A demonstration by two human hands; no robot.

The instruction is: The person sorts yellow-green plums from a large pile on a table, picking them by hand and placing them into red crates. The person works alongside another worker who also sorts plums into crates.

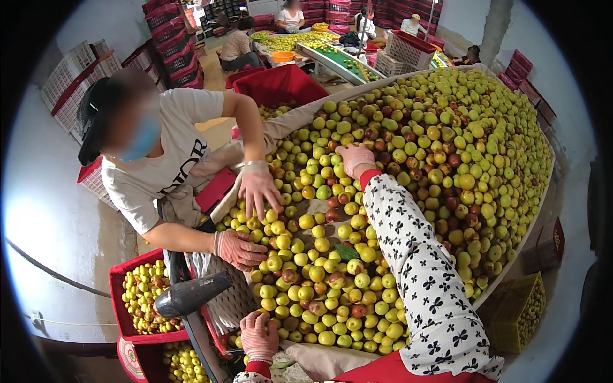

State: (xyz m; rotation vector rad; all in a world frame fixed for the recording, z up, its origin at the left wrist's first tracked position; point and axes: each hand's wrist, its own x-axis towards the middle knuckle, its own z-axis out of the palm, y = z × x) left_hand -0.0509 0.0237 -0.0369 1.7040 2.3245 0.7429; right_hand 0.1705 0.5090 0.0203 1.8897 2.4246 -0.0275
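A broad heap of small round yellow-green fruits (317, 273), some with red-brown patches, looking like jujubes, covers the cloth-edged sorting table in front of me. My right hand (356, 159), in a pinkish glove, reaches far into the heap; its fingers lie stretched over the fruits, with no fruit visibly gripped. At the near left edge, my left hand (258, 336), gloved alike, rests on the fruits with its fingers apart. A green leaf (347, 252) lies between my arms. Opposite, at the left, a co-worker's bare hand (258, 188) and gloved hand (241, 249) touch the same heap.
Red crates of fruit (148, 293) stand below the left edge, beside a dark tube-shaped chute (193, 294). A red bin (281, 86) adjoins the far edge. A yellow crate (514, 313) sits at lower right. Farther back are a green conveyor (345, 62), stacked crates and several people.
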